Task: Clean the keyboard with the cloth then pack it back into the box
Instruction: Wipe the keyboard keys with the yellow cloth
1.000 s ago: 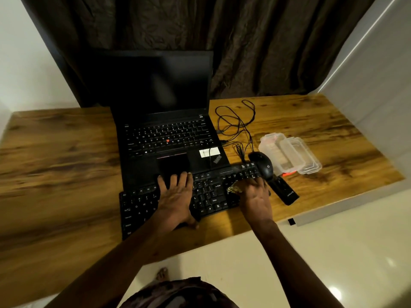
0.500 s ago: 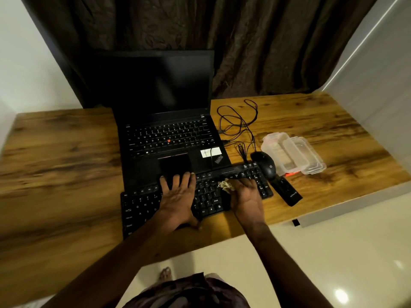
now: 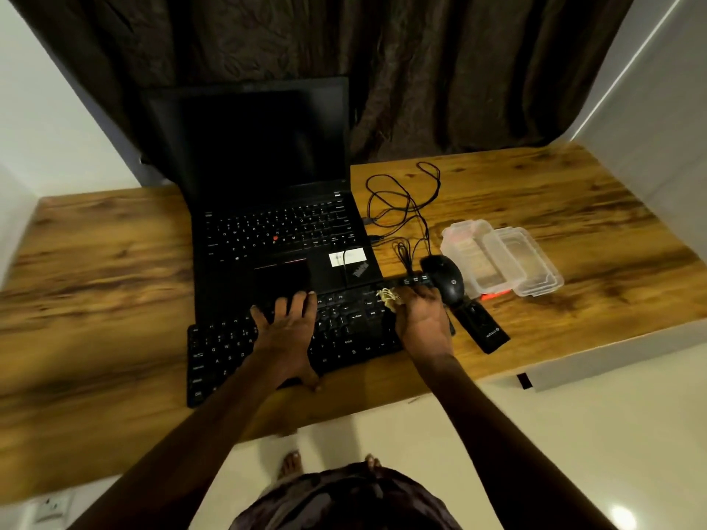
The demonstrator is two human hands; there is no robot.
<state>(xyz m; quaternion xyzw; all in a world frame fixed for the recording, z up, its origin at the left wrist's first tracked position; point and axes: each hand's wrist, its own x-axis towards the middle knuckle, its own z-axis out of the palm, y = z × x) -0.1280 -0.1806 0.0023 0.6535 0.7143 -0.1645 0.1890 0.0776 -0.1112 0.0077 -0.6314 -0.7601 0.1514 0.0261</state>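
Note:
A black external keyboard [image 3: 229,350] lies at the wooden table's front edge, just in front of the laptop. My left hand [image 3: 287,334] rests flat on its middle keys with fingers spread, thumb at the near edge. My right hand [image 3: 421,323] grips a small pale cloth [image 3: 389,298] and presses it on the keyboard's right part. Only a frayed tuft of the cloth shows past my fingers. No keyboard box is in view.
An open black laptop [image 3: 275,231] stands behind the keyboard. A black mouse [image 3: 445,279] with tangled cables [image 3: 401,208] sits right of my right hand, beside a small black device [image 3: 484,327]. Clear plastic containers [image 3: 501,258] lie further right. Table edge [image 3: 574,361] drops to the floor.
My right hand with the cloth slid left across the keyboard's right part, then back a little to the right. My left hand stayed pressed on the middle keys.

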